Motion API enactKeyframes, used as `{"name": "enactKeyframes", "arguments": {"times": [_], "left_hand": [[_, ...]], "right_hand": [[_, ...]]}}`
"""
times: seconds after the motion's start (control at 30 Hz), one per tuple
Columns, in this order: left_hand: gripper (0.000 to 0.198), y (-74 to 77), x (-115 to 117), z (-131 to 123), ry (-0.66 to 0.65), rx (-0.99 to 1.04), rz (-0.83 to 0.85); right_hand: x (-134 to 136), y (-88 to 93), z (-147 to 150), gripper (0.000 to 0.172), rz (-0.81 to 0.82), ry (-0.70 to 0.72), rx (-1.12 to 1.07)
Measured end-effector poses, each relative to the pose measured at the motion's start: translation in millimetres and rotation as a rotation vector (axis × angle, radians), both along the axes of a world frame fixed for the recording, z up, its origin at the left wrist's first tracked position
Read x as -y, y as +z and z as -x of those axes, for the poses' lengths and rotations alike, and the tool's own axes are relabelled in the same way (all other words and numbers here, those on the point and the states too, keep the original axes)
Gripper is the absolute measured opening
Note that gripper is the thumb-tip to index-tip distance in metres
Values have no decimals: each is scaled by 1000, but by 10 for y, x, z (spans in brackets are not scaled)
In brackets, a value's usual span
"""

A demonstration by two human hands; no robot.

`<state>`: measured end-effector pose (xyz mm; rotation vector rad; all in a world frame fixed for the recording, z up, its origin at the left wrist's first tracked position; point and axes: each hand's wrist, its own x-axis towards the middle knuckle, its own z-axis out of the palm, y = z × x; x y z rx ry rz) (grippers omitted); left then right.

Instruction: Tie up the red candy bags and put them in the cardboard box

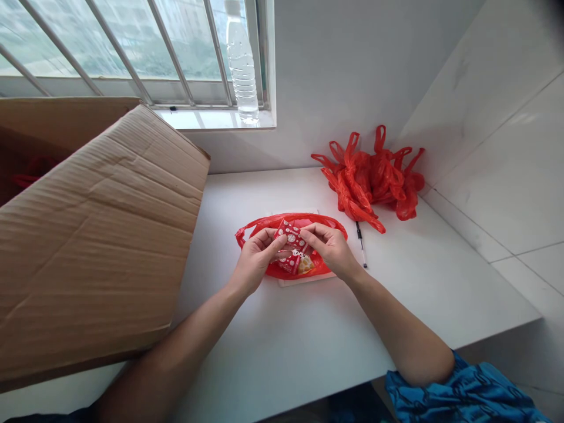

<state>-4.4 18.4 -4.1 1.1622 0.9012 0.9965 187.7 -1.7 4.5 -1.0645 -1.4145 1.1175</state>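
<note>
Our left hand (258, 254) and right hand (330, 249), fingertips nearly closed, pinch opposite sides of the red packet (291, 235) over the open red bag (267, 221); we'd keep that grip light. The cardboard box (110, 235) probably cramps us on the left, while the pen (361, 244) and bunched bags (370, 176) sit right, no bother.

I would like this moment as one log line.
left hand: holds red packet | right hand: holds same packet | red bag: open beneath | pen: beside bag
</note>
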Motion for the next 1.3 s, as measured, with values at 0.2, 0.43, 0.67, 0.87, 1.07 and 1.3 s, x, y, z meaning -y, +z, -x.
{"name": "enactKeyframes", "arguments": {"times": [0.2, 0.43, 0.67, 0.87, 1.07, 1.3], "left_hand": [[49, -16, -26, 60, 107, -640, -468], [25, -107, -26, 93, 1, -997, -757], [28, -127, -38, 88, 0, -1052, -777], [35, -126, -29, 81, 4, -1082, -767], [34, -116, -42, 109, 53, -1010, -771], [24, -60, -133, 198, 327, -690, -900]], "right_hand": [[-97, -36, -312, 26, -186, -333, 422], [-132, -142, -347, 18, -271, -239, 939], [-160, -215, -344, 16, -169, -240, 1159], [-170, -162, -398, 40, -202, -235, 834], [-131, -68, -381, 41, -121, -112, 252], [-79, 5, -332, 40, -232, -275, 135]]}}
